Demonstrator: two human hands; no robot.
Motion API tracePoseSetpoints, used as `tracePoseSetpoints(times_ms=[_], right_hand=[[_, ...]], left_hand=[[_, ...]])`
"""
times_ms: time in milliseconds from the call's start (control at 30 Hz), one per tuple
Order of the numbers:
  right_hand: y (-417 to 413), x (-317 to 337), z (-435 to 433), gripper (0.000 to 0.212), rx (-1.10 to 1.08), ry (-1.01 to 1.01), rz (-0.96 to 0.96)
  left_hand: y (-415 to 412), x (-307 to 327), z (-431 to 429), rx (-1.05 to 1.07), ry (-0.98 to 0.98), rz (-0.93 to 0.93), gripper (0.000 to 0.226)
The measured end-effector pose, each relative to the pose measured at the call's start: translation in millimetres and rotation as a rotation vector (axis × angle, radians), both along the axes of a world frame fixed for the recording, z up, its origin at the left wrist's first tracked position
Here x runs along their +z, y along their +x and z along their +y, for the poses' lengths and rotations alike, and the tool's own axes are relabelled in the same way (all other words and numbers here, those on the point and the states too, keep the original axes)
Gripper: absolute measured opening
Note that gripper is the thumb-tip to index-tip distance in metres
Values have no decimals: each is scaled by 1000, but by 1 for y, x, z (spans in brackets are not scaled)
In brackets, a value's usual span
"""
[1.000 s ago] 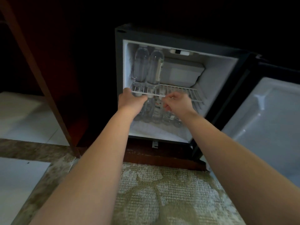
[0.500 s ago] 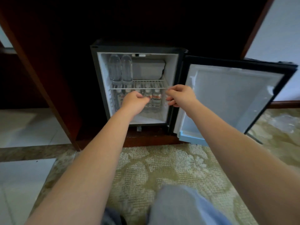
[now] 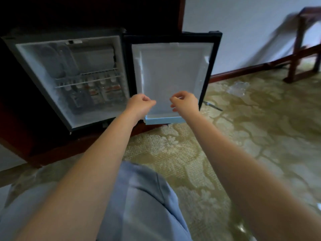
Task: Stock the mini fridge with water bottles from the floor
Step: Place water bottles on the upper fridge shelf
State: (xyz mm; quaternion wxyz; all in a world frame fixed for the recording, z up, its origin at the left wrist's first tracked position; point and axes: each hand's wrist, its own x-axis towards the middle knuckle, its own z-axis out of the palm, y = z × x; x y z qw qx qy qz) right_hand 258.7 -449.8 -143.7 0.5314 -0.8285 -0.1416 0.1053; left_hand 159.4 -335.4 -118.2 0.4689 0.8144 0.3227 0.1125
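Observation:
The black mini fridge (image 3: 13, 47) stands open at the left, its door (image 3: 173, 72) swung wide to the right. Two clear water bottles (image 3: 57, 61) stand on the wire shelf (image 3: 97, 79), and several labelled bottles (image 3: 102, 91) fill the space under it. My left hand (image 3: 139, 105) and my right hand (image 3: 185, 101) hover side by side in front of the door's lower part, both loosely curled and holding nothing. A crumpled clear plastic wrap (image 3: 237, 88) lies on the carpet to the right; the blur hides whether it holds bottles.
Patterned beige carpet (image 3: 243, 136) covers the floor. A dark wooden cabinet (image 3: 26, 136) surrounds the fridge. Wooden furniture legs (image 3: 297, 49) stand by the white wall at far right. My knee in blue-grey cloth (image 3: 139, 197) is low in the middle.
Both hands have pulled back out of the fridge from the wire shelf, and my view has swung right, bringing the open door and the carpet into sight.

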Motion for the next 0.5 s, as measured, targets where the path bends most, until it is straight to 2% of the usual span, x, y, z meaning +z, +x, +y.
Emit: tracePoseSetpoints(times_ms=[133, 267, 500], right_hand=[[2, -39, -53, 5, -93, -47, 60], [-6, -83, -113, 2, -225, -74, 125], [-33, -163, -222, 26, -354, -278, 284]], left_hand=[[15, -27, -48, -102, -14, 64, 18], [22, -62, -106, -235, -30, 134, 12], [19, -123, -196, -460, -79, 331, 24]])
